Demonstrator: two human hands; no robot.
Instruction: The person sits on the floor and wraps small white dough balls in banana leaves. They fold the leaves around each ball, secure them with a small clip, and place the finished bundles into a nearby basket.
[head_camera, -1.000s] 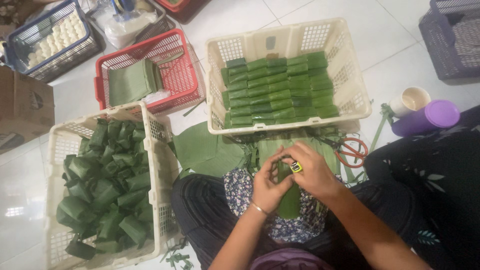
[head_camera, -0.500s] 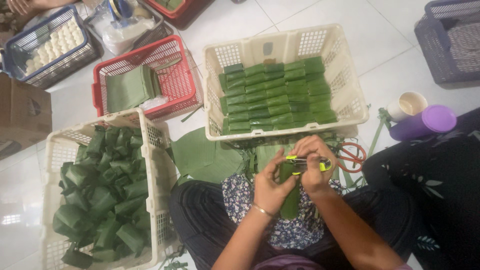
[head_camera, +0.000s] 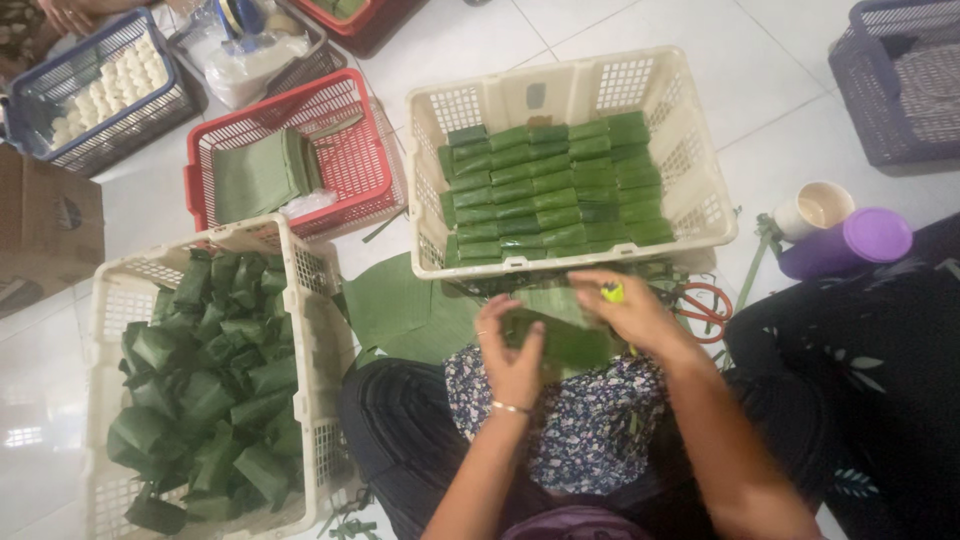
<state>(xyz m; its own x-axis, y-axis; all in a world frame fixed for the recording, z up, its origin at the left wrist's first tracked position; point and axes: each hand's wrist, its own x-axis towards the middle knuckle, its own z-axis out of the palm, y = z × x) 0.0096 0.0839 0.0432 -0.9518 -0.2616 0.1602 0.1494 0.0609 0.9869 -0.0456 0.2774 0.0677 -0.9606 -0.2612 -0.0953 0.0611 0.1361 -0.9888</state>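
left hand (head_camera: 512, 355) cupped under the leaf parcel (head_camera: 565, 340) over our lap | right hand (head_camera: 625, 312) closed on its top edge, seemingly pinching a small yellow tool (head_camera: 611, 292) | parcel between both hands, just in front of the cream basket (head_camera: 700, 215) of finished parcels

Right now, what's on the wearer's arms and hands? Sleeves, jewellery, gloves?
Both forearms are bare, no sleeves showing, no gloves. The left hand has a thin gold-coloured bracelet at the wrist and what looks like a ring on one finger. The right hand shows no jewellery.
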